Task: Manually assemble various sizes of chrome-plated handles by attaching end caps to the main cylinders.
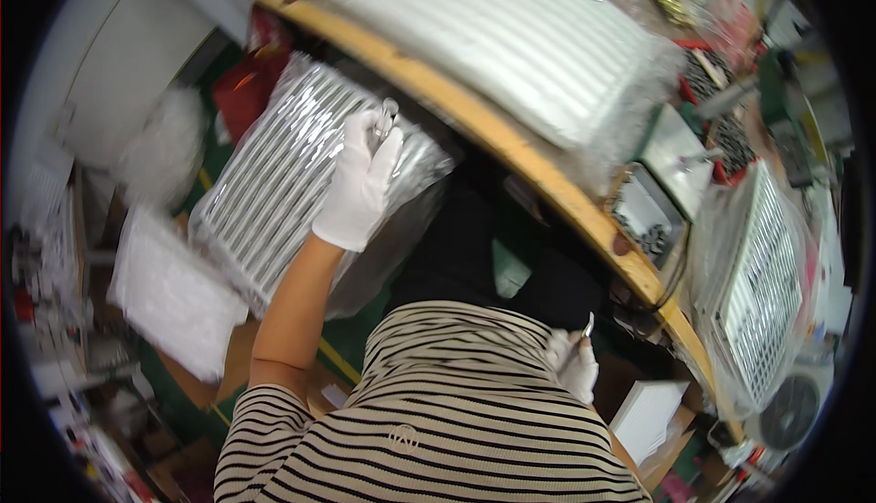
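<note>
My left hand [359, 174], in a white glove, pinches a small shiny curved metal piece [389, 110] between its fingertips. It is over a plastic-wrapped tray [274, 161] lined with rows of silvery slots or bars, to the left of the workbench. Down by my right side, close to the striped shirt, is my right hand [575, 368], also white-gloved. Its fingers are closed on a small bright metal piece [589, 326] that sticks up past them. The exact kind of both pieces is too small to make out.
A wooden-edged workbench [547, 188] slants across, carrying a large white ribbed tray [511, 47] in plastic. Farther right are a box of small dark parts [650, 220], a green machine [783, 101] and another wrapped tray [756, 298]. A white foam-like bundle [173, 288] lies at the left.
</note>
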`<state>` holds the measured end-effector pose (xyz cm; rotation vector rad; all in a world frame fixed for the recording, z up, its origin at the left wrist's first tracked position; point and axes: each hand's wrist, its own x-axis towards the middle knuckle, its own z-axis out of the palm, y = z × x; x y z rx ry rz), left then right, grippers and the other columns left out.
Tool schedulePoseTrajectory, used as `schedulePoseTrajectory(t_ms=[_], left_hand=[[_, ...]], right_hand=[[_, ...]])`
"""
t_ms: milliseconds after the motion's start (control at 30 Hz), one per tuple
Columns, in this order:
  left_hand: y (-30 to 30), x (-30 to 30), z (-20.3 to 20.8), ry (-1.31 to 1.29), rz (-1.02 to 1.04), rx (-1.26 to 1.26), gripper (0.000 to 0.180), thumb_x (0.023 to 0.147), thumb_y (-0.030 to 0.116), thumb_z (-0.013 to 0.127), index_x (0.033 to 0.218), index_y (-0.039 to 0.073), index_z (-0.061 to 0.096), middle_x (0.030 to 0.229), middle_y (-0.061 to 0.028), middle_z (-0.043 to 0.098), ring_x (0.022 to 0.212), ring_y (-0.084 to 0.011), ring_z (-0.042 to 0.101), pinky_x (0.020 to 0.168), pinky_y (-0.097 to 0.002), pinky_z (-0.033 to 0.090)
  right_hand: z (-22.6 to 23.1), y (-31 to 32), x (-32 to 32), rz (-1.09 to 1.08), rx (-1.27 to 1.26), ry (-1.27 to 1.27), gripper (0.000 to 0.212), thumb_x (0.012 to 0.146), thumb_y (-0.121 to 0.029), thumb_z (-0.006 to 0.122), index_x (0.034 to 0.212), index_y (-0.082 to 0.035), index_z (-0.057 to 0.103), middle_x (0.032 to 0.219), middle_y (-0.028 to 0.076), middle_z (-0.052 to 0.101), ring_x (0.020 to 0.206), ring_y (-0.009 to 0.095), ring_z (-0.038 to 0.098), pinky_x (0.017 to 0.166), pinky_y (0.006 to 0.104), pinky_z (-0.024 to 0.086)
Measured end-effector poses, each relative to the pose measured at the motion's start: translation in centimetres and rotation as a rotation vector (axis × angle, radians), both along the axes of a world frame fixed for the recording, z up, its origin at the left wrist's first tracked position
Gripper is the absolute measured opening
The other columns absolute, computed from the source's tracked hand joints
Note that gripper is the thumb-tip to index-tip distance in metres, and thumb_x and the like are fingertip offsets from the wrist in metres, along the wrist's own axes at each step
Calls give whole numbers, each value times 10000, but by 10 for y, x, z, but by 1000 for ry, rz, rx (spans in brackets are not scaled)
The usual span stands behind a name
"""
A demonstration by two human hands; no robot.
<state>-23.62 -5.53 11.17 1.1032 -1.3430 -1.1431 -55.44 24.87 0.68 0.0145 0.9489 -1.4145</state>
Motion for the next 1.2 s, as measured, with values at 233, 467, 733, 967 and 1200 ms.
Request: schedulePoseTrajectory(t_ms=[233,467,733,967,1200], left_hand=[[-126,-173,58,-837,-315,-834,195,846,89,587,1035,123,624,1023,-153,553,922,-350,590,782,-450,498],[-253,-310,46,-1238,-218,-820,244,845,90,580,1061,157,673,1076,-156,572,993,-344,607,829,-428,508],[-250,-358,55,-1527,-452,-670,311,847,44,546,1143,95,623,1220,-167,569,1072,-321,620,857,-437,517],[-127,-285,82,-611,-449,-826,730,777,94,720,1411,42,363,1418,-173,412,1188,-323,531,976,-396,459],[18,-249,92,-138,-329,-450,1123,564,45,903,1447,63,208,1461,-131,297,947,-198,595,574,-210,531]], right_hand=[[-8,-75,24,233,-297,939,530,955,-506,520,960,18,602,1176,163,618,1092,273,588,948,349,447],[-19,-86,18,277,-304,751,365,988,-360,531,996,1,585,1090,105,608,946,179,593,857,304,482],[-17,-83,11,226,-263,546,301,1008,-303,515,1032,-10,580,1081,85,603,971,153,572,887,294,467],[69,-110,-4,518,-459,635,259,943,-145,585,1157,-1,589,935,45,646,793,69,552,749,221,485],[147,-198,22,-48,-594,1401,195,791,-187,695,945,-89,626,735,80,639,644,282,650,568,369,513]])
